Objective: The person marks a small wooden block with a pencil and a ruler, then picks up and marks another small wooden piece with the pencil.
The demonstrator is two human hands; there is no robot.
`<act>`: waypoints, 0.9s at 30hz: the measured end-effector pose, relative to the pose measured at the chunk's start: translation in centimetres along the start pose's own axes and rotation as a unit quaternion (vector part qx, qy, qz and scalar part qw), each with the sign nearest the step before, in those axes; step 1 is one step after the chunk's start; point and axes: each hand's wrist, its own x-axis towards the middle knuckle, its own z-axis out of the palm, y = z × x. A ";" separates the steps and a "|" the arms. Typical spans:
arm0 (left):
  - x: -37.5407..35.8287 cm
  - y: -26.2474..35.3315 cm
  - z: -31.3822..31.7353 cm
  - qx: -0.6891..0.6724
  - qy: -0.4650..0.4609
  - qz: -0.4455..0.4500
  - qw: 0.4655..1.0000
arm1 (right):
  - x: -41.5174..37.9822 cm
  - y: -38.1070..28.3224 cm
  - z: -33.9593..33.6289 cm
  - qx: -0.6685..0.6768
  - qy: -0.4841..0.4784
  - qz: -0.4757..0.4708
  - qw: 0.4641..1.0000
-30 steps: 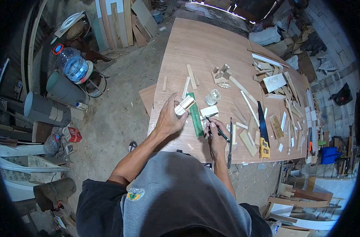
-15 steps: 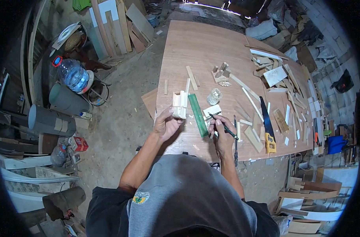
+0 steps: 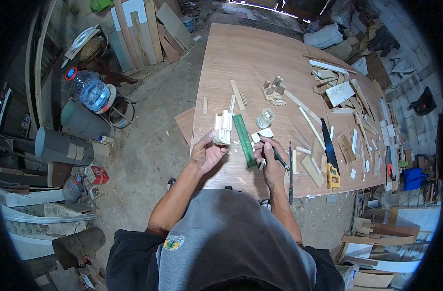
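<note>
My left hand (image 3: 207, 154) holds a small pale wooden piece with a stepped profile (image 3: 223, 127) by its near end, over the table's front edge. In my right hand (image 3: 274, 160) is a dark pen-like tool (image 3: 282, 161), gripped between the fingers. Just beyond that hand lies a pale wooden block (image 3: 265, 133), partly hidden by the fingers. Between the hands a green strip (image 3: 244, 140) lies on the wooden tabletop (image 3: 260, 53). A glass jar (image 3: 265, 118) with pale contents stands behind the block.
A saw with a yellow handle (image 3: 333, 175) and a thin dark tool (image 3: 291, 172) lie to the right. A small wooden assembly (image 3: 274, 90) stands farther back. Wood offcuts (image 3: 339, 93) are piled at the right. A water bottle (image 3: 90, 90) is beyond the table's left side.
My right hand has shifted slightly, its fingers more curled, and the tool's tip is now hidden. My left hand still holds the wooden piece in nearly the same place.
</note>
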 end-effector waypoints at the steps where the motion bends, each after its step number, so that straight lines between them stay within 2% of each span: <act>1: -0.1 -0.1 0.4 0.002 0.007 -0.002 1.000 | 0.1 0.0 0.0 0.006 0.002 0.009 1.000; 5: 0.0 -0.2 0.6 0.041 0.030 -0.019 0.999 | 0.2 -0.9 0.8 -0.067 0.009 0.072 0.995; 9: -0.2 -0.3 1.4 0.022 0.049 -0.033 0.998 | -0.1 -0.1 0.3 -0.093 0.011 0.097 0.991; 16: -0.2 -0.9 0.3 0.135 0.113 -0.075 0.982 | -0.6 0.9 -0.1 -0.113 0.014 0.112 0.987; 20: -0.8 -1.1 0.2 0.175 0.154 -0.100 0.967 | -1.1 2.0 -0.3 -0.130 0.019 0.084 0.988; 27: -1.3 -1.4 -0.5 0.160 0.180 -0.144 0.960 | -2.5 2.0 -0.3 -0.134 0.016 0.117 0.984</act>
